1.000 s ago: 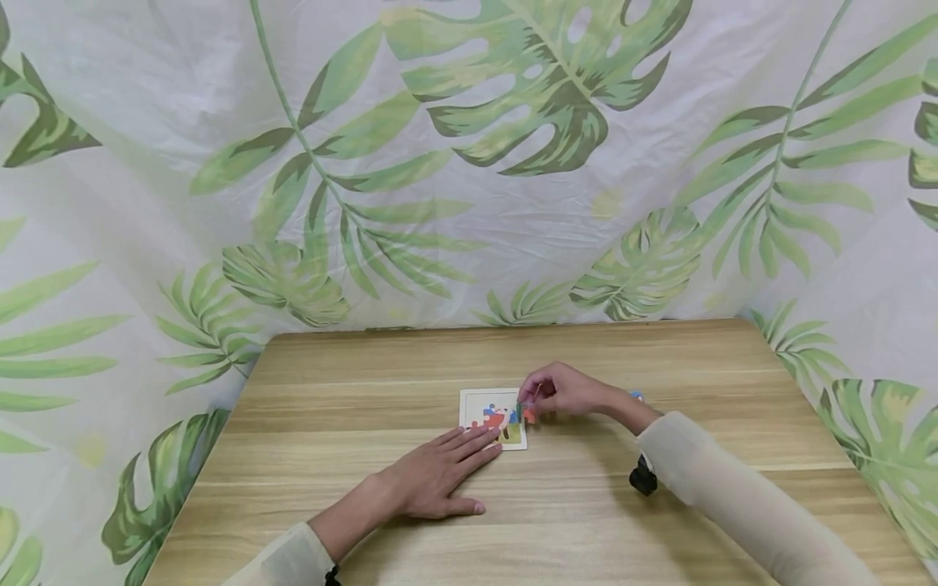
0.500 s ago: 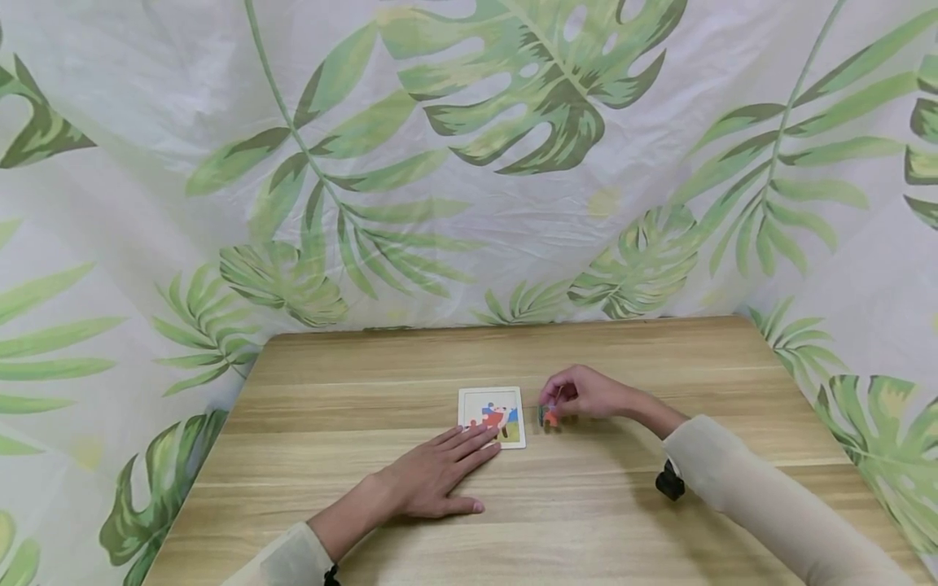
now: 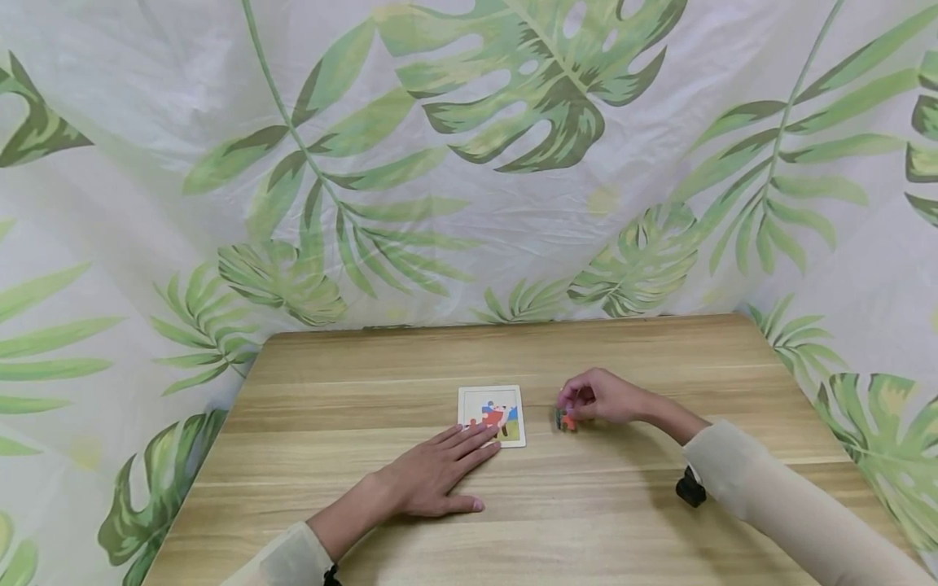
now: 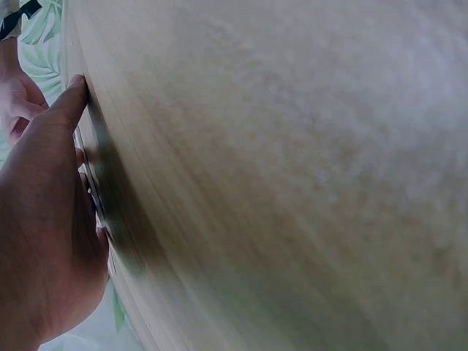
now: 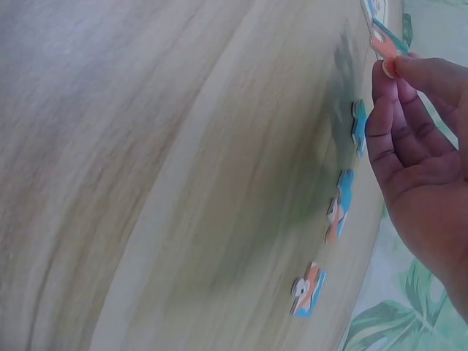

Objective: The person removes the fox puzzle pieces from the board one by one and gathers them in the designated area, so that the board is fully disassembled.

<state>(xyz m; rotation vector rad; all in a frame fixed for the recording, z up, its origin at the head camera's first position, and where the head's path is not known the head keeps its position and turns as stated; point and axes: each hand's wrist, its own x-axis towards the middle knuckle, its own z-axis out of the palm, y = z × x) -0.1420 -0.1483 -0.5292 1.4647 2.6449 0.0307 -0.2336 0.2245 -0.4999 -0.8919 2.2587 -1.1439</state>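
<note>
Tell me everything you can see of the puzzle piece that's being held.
The puzzle piece is thin and flat, orange with a green-blue strip, and looks like card or thin wood. The right grip pinches it at one end, where a rounded tab seems to show, and it is tilted rather than lying flat. It is right of the puzzle board, apart from it. Whether it touches the table is unclear.
</note>
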